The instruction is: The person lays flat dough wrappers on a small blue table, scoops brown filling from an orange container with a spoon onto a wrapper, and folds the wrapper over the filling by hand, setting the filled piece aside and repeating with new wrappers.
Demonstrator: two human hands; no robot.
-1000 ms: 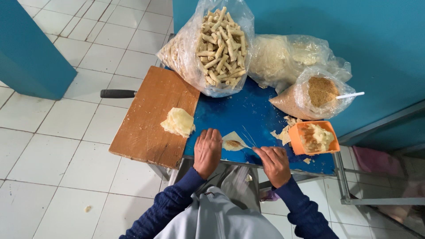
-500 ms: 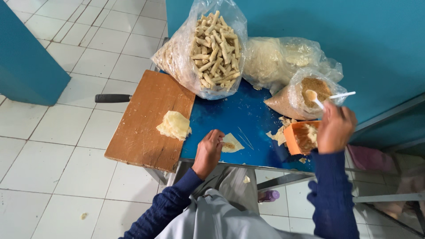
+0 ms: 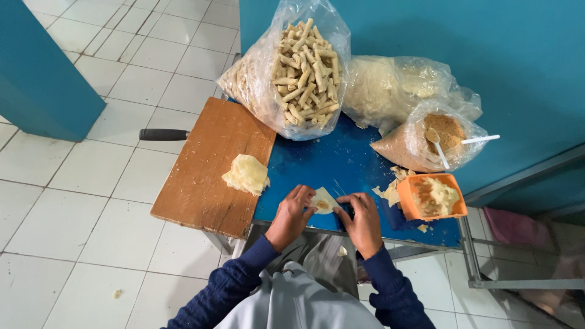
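White floor tiles and teal walls surround a small blue bench, seen from above. Nearest the person, both hands work a thin pale wrapper with a dab of brownish filling, lying flat on the bench's front edge. Left hand presses fingertips on the wrapper's left side; right hand pins the right side; neither is clenched, both bear on the sheet rather than lifting it. Judgement: the fold goes best if the filling stays centred and the edges are tucked snugly, with even pressure from both sides so the sheet does not tear. Left of the hands, a stack of wrappers sits on a wooden board overhanging the bench, a black handle jutting beyond it. Right, an orange tub holds pale mash, scraps beside it. Farther back, a clear bag of finished rolls stands tall; next to it a bag of pale sheets and a bag of brown crumbs with a white spoon in it.
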